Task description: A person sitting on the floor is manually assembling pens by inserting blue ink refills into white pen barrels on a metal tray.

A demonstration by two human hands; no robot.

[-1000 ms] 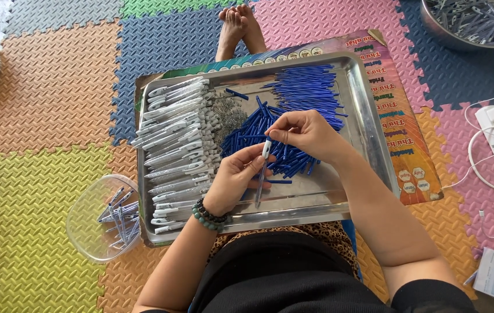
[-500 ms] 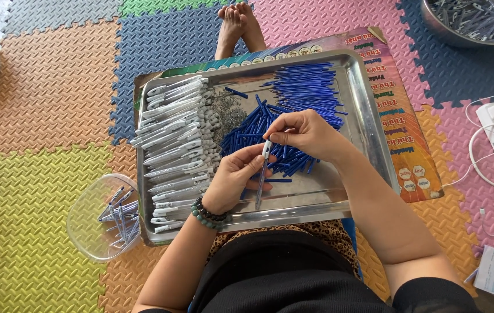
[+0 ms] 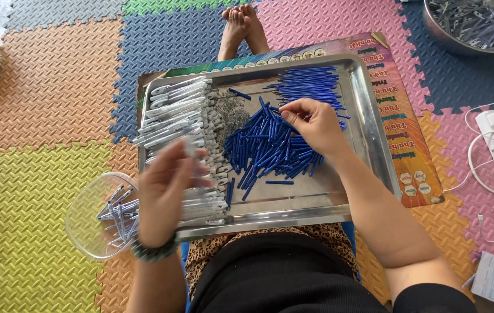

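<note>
Right hand (image 3: pixel 310 124) pinches at the blue pen parts (image 3: pixel 270 148) heaped mid-tray (image 3: pixel 368 122), probably light, stiff, slippery plastic, best nipped mid-length, while the blurred left hand (image 3: pixel 168 194) holds a clear pen barrel (image 3: pixel 192 148), grip unclear.

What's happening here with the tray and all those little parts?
A seated person works over a rectangular metal tray on their lap. The right hand reaches into the pile of short blue plastic tubes. The left hand, blurred, is over the row of clear pen barrels, apparently holding one, near the round clear plastic container with assembled pieces inside.
</note>
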